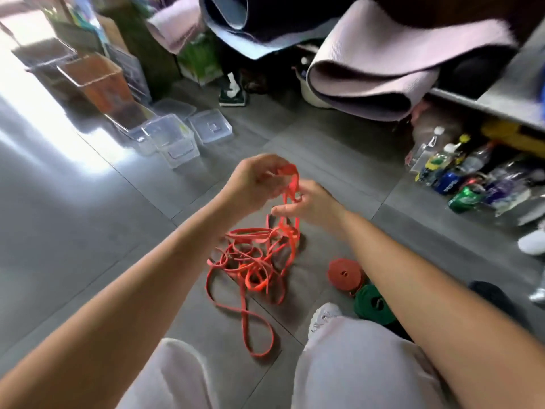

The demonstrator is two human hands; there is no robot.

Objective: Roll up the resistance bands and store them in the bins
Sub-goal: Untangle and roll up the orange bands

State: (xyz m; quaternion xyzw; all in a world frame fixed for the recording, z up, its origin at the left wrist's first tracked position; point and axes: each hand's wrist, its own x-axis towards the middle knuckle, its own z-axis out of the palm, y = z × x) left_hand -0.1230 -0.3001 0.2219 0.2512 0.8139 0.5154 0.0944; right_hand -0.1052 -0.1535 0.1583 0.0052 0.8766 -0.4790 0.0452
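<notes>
Your left hand (256,180) and right hand (309,202) both pinch the orange band (253,261) mid-frame; the tangled loops below may knot if you pull.

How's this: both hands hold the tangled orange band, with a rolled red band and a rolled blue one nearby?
No: the head view shows the second rolled band is green, not blue. The left hand and right hand do hold the tangled orange band.

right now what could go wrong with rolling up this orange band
1. The orange resistance band lies tangled on the floor below the left hand and right hand that pinch it; pulling up could tighten a knot.
2. Its long loop trails near the white shoe and might snag underfoot.
</notes>
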